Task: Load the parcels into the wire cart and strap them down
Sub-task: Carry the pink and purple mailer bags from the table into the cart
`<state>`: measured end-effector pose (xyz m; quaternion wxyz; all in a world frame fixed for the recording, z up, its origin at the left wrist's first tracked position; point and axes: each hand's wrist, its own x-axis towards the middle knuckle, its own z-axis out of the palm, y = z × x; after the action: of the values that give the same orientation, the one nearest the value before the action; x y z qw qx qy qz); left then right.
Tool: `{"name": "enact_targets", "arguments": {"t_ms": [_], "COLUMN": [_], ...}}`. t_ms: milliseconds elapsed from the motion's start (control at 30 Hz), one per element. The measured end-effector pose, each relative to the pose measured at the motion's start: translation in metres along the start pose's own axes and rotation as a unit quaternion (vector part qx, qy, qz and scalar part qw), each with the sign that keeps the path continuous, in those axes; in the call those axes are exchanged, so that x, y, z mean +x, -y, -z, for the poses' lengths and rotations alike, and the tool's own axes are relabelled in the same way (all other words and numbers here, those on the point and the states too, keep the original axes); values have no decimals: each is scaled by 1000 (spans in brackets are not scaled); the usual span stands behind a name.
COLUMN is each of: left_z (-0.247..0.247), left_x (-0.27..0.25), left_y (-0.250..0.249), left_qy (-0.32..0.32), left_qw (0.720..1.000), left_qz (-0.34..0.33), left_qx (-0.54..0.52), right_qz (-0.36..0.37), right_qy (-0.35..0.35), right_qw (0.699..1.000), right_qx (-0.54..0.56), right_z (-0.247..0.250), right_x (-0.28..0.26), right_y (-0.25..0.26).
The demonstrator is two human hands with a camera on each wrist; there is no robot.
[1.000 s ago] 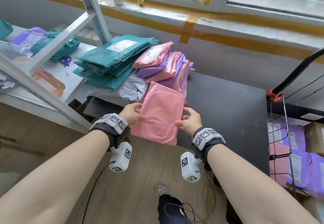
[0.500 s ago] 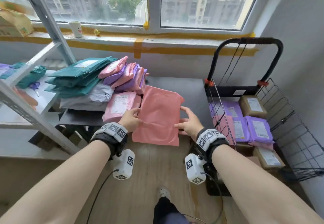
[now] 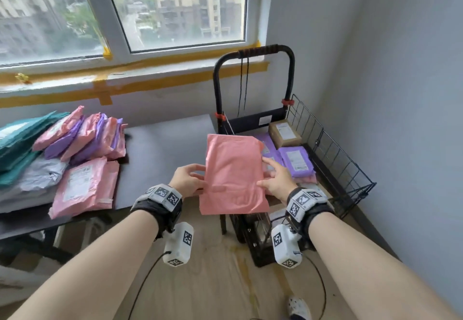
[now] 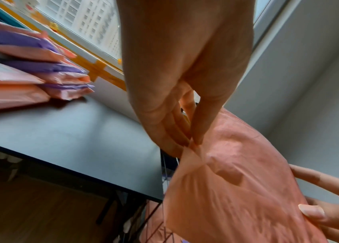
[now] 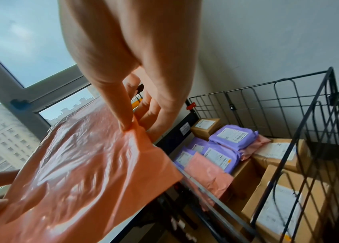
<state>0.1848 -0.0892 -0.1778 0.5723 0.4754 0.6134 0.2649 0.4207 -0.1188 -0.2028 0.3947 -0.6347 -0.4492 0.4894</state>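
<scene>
A flat pink parcel (image 3: 234, 173) hangs in the air between the dark table and the black wire cart (image 3: 335, 154). My left hand (image 3: 189, 180) pinches its left edge, thumb on top and fingers beneath; the left wrist view shows this pinch on the pink parcel (image 4: 237, 189). My right hand (image 3: 274, 180) holds the right edge, and its thumb presses the pink parcel (image 5: 85, 164) in the right wrist view. The wire cart (image 5: 314, 118) holds purple mailers (image 5: 224, 148), a pink one and brown boxes (image 5: 285, 202). Black cords (image 3: 244, 81) hang from the cart's handle.
The dark table (image 3: 165, 141) at left carries a stack of pink, purple, grey and teal mailers (image 3: 82, 139). A window sill with yellow tape runs behind. The grey wall (image 3: 400, 94) closes in right of the cart. Wooden floor lies below my arms.
Both hands have carried the pink parcel off the stack and to the right, from over the table to the cart's near edge. The view has swung right with it.
</scene>
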Motion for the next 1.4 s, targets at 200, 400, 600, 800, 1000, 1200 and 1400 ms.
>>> {"name": "enact_targets", "arguments": {"t_ms": [200,400,600,800,1000,1200,1400], "left_z": [-104,-199,-252,-264,-254,-242,-239], "left_x": [57,107,154,219,294,392,477], "left_y": [-32,-40,-40,-28,-22,-6,8], "left_qy": [6,-40,-59,-68,-82,-120,-143], "left_qw": [1000,997,992,985,979,976,977], "left_qz": [10,46,100,146,186,176,152], "left_qx": [-16,-50,-49,-58,-6,44,34], "right_qz": [-26,-41,-76,-97,-129,-143,-143], "right_qy": [-30,-21,13,40,94,135,140], "right_qw": [999,995,985,977,965,957,959], "right_qx": [-17,-89,-157,-184,-209,-214,-200], "right_z": [108,193,234,240,221,187,164], "right_x": [53,113,169,231,306,404,489], "right_y": [-25,-51,-75,-92,-103,-119,-140]}}
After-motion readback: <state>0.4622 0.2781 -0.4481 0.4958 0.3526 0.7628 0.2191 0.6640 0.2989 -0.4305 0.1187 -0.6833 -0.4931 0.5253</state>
